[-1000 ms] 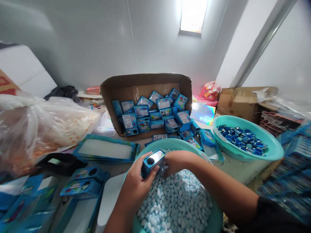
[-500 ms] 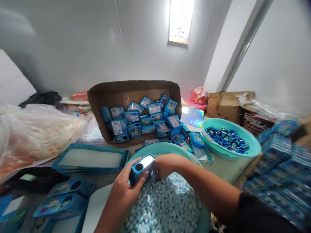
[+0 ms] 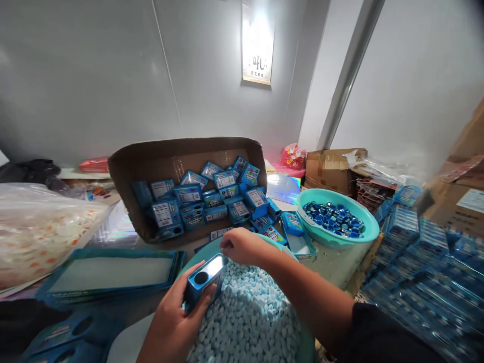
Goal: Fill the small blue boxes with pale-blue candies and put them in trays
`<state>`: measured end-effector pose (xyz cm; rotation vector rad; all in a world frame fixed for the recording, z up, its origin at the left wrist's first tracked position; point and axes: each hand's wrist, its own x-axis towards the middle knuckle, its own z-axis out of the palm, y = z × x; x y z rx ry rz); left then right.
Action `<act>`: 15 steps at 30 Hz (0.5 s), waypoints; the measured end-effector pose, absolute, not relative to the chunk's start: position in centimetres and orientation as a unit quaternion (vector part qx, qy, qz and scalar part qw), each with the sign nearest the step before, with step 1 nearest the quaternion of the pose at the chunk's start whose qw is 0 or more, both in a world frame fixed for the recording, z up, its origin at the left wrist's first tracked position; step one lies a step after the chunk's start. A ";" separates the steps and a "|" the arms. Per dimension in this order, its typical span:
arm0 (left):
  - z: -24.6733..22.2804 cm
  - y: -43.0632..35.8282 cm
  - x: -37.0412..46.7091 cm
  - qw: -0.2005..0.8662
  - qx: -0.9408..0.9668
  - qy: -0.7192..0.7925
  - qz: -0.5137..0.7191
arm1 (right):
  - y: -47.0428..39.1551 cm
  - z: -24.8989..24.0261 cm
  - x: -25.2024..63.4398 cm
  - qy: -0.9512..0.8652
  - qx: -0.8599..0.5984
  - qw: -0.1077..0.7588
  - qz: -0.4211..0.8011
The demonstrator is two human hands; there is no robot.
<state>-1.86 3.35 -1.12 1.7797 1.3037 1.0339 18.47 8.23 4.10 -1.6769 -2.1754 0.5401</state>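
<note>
My left hand [image 3: 172, 315] is wrapped round a small blue carton [image 3: 204, 280], tilted so that its top faces up, with a dark round hole and a shiny clear window. Above the far end of this carton is my right hand [image 3: 242, 245], its fingers pinched together and pointing left. Whatever is between those fingers is hidden. Under both hands, a turquoise tub [image 3: 308, 345] holds a heap of small pale blue and white candies [image 3: 253, 312].
Behind the tub, a cardboard box [image 3: 181, 151] lies on its side, with several blue cartons [image 3: 189, 194] in it. A turquoise basin [image 3: 340, 244] of blue round caps [image 3: 333, 219] stands right. Stacked trays [image 3: 113, 272] lie left, beside a plastic bag [image 3: 41, 232]. Packed cartons [image 3: 419, 282] fill the far right.
My right hand has come up out of the candies to above the carton's far end. My left hand still holds the carton. The view has shifted to the right.
</note>
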 end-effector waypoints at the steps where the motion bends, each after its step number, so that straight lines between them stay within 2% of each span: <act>1: -1.2 3.4 -1.9 0.347 0.685 0.500 0.401 | 8.4 4.0 18.3 -0.751 -0.593 0.210 0.202; 5: -1.1 3.3 -1.7 0.351 0.689 0.487 0.406 | 8.3 3.4 17.0 -0.641 -0.514 0.433 0.371; 7: -1.0 3.2 -1.6 0.353 0.687 0.488 0.406 | 7.8 3.2 16.2 -0.598 -0.462 0.490 0.435; 11: -0.6 3.0 -1.3 0.343 0.676 0.503 0.416 | 6.6 3.2 14.9 -0.588 -0.440 0.494 0.465; 15: -0.5 3.3 -1.6 0.351 0.674 0.498 0.418 | 6.0 3.5 14.4 -0.624 -0.462 0.478 0.411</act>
